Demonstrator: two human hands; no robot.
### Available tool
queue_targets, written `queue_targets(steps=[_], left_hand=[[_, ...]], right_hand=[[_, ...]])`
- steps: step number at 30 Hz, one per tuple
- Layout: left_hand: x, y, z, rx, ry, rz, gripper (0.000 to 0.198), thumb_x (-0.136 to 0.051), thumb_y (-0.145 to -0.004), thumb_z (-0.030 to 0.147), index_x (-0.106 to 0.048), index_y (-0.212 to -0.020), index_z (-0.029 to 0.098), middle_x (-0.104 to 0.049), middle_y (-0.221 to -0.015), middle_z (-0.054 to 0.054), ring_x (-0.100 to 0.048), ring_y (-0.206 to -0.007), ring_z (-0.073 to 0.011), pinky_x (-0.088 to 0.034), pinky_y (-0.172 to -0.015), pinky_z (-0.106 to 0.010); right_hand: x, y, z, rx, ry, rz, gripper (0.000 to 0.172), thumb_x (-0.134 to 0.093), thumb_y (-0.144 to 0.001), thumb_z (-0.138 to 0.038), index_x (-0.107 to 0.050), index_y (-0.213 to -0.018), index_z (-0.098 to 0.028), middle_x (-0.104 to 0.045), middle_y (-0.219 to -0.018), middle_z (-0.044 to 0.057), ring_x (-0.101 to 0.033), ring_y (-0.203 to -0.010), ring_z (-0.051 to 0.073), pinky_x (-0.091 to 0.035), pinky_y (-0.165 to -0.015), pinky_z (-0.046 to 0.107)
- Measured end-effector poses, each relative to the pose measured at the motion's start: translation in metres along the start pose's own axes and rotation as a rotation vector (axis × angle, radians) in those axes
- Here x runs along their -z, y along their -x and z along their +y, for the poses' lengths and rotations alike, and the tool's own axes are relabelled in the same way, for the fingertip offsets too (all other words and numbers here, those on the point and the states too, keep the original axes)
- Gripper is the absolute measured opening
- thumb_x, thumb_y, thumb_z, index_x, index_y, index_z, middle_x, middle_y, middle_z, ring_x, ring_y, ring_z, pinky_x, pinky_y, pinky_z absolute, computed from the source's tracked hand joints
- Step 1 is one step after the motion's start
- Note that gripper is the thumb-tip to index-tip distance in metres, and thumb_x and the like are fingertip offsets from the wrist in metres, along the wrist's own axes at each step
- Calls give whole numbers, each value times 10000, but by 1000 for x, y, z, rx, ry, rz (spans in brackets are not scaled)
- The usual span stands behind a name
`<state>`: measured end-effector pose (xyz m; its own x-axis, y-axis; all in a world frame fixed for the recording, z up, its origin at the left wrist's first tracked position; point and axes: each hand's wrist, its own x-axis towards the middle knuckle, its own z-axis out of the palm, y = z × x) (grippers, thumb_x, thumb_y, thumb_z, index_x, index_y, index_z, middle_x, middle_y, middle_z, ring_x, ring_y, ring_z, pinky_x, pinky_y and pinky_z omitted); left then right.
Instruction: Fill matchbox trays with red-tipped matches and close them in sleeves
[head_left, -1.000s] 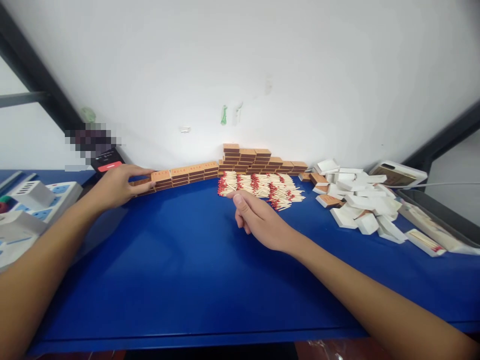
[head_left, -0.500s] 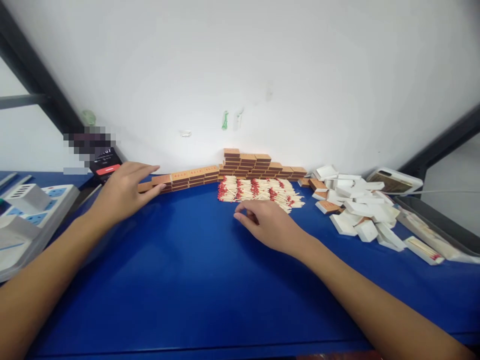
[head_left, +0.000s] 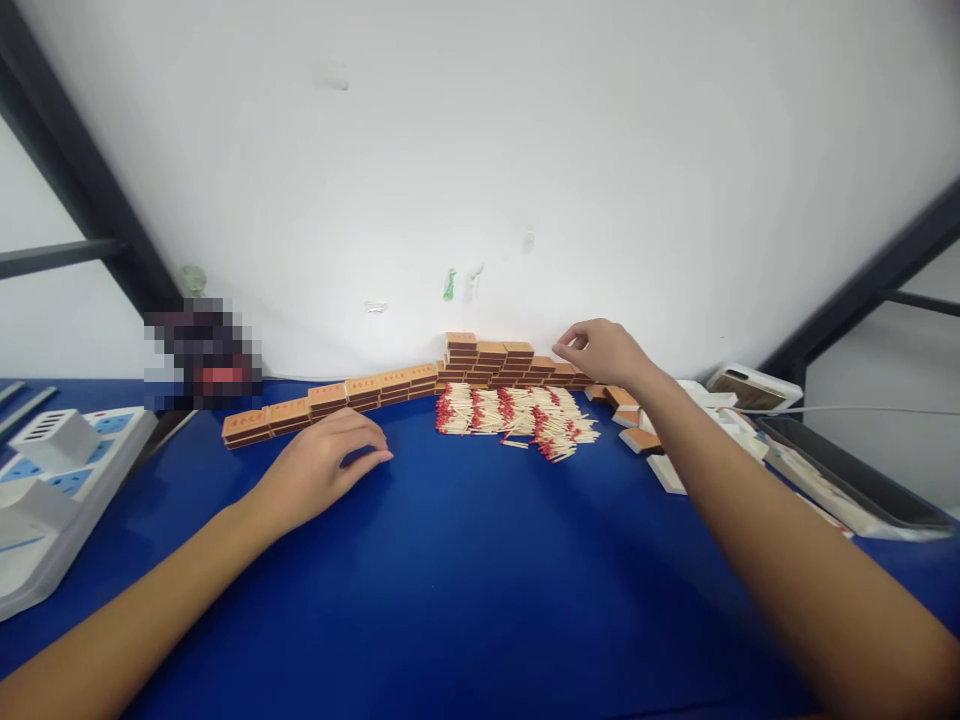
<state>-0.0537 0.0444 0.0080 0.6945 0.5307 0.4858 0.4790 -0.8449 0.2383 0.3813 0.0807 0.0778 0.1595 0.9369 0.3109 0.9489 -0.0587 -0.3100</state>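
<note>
My left hand [head_left: 322, 465] hovers over the blue table in front of the left matchbox row [head_left: 326, 398]. Its thumb and fingers are apart with nothing between them. My right hand [head_left: 604, 352] is raised by the right end of the stepped matchbox stack [head_left: 491, 358]. Thumb and forefinger are pinched together, and no object shows in them. The boxes are orange on top with dark brown sides, piled against the wall. Before the stack lies a heap of red-tipped matches [head_left: 510, 410], in rough bands. One match lies slightly apart at the heap's front.
White matchbox trays [head_left: 667, 474] and several orange boxes [head_left: 640, 440] lie at the right, partly behind my right forearm. A phone [head_left: 754, 388] and a dark flat case [head_left: 855, 475] are beyond. A white power strip [head_left: 112, 500] with plugs stands left.
My view has tilted upward. My left hand has left the row's left end and come right and nearer. My right hand has risen from the matches toward the stack's right end.
</note>
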Motion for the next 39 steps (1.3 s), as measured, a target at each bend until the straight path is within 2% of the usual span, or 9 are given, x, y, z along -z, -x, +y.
queue_targets(steps=[5,8,14,17,20,23,29,35,39], left_hand=[[-2,2,-2,-46,-16,22,232,-605,-1082,347,-786,-1007,222,-775,-1106,-55,-707,-1037,-218,-576,-933,-362],[-3,2,2,-62,-30,12,219,-611,-1082,341,-788,-1020,228,-774,-1106,-50,-705,-1038,-216,-571,-934,-356],[-4,1,7,-87,-23,-8,211,-637,-1070,341,-797,-995,228,-762,-1108,-49,-701,-1018,-206,-566,-913,-341],[-4,1,6,-75,-21,-4,227,-617,-1079,345,-803,-1010,236,-763,-1108,-47,-703,-1013,-205,-566,-911,-339],[-3,1,4,-37,-31,-13,245,-625,-1073,383,-781,-964,228,-759,-1093,-47,-699,-1021,-213,-561,-921,-348],[-2,1,2,-11,-47,-17,272,-619,-1075,424,-775,-976,223,-756,-1087,-49,-695,-1023,-217,-557,-931,-359],[-3,2,1,-22,-31,-27,227,-620,-1076,381,-760,-991,224,-755,-1080,-42,-693,-1012,-209,-559,-921,-357],[-3,1,2,-4,-45,-18,236,-647,-1057,406,-762,-966,222,-759,-1061,-47,-699,-1008,-220,-562,-912,-368],[-4,1,3,-2,-40,-23,226,-631,-1058,378,-773,-982,220,-757,-1073,-50,-702,-1006,-218,-568,-908,-364]], right_hand=[[22,19,40,-101,119,-90,189,-736,-827,-354,-776,-721,-202,-782,-801,86,-666,-709,228,-450,-652,343],[28,42,61,-200,214,-120,232,-719,-865,-425,-798,-810,-215,-806,-888,91,-687,-766,247,-453,-645,341],[47,75,86,-342,297,21,324,-586,-972,-450,-788,-987,-197,-798,-1076,138,-690,-938,302,-466,-718,380],[55,79,99,-379,294,50,308,-621,-944,-473,-786,-965,-215,-791,-1048,118,-686,-947,301,-473,-726,381],[56,80,111,-367,293,-29,345,-685,-896,-547,-796,-885,-221,-786,-1025,118,-687,-920,297,-479,-720,379],[53,78,116,-347,308,-117,400,-720,-861,-611,-798,-852,-219,-789,-1004,128,-692,-887,297,-479,-695,376],[46,74,109,-353,364,-197,233,-694,-882,-428,-777,-817,-221,-771,-829,113,-706,-865,295,-473,-688,366],[38,70,115,-371,395,-191,369,-700,-852,-576,-762,-973,-233,-798,-1038,139,-720,-996,346,-503,-727,397],[33,69,123,-416,411,-208,405,-742,-830,-565,-744,-1034,-215,-795,-1111,158,-725,-1020,356,-512,-758,411]])
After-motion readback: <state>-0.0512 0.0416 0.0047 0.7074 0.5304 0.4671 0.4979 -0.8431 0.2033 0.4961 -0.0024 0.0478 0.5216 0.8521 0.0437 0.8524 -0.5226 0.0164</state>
